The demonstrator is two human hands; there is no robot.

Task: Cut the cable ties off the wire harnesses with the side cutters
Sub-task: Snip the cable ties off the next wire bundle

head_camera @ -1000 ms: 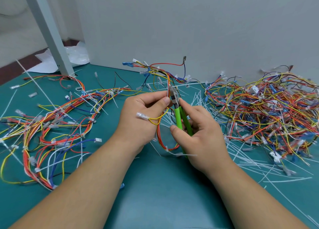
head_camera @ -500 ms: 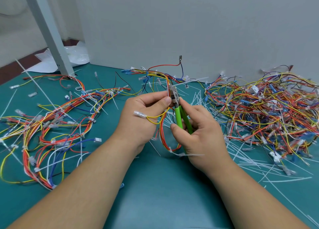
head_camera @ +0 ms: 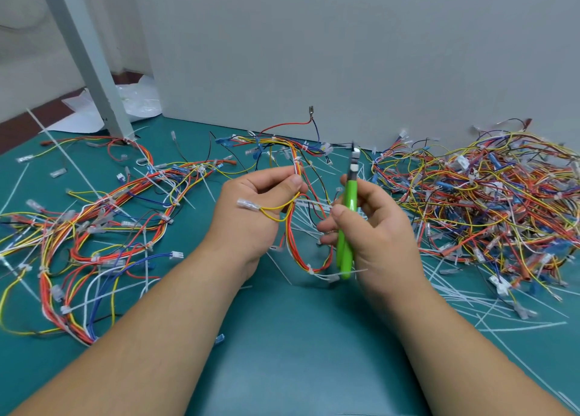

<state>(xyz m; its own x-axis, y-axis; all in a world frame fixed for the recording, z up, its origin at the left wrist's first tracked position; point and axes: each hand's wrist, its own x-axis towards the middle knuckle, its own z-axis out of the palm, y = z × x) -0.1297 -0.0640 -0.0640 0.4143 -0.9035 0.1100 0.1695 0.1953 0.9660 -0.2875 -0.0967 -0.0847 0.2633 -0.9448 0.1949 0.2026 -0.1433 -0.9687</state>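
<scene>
Fingers of the left hand are curled round a wire harness. The thumb and forefinger pinch the bundle just below a white cable tie. From there the red and yellow wires loop down between the two hands to the green tabletop.

The right hand grips the side cutters by their green handles, thumb laid across them. The tool stands nearly upright, with its nose pointing up and away, beside the harness but apart from it. Its nose is blurred, so I cannot tell how far the blades are parted.

A loose spread of harnesses lies on the left, and a dense heap is piled on the right against the grey wall. White cut ties are scattered near the heap.
</scene>
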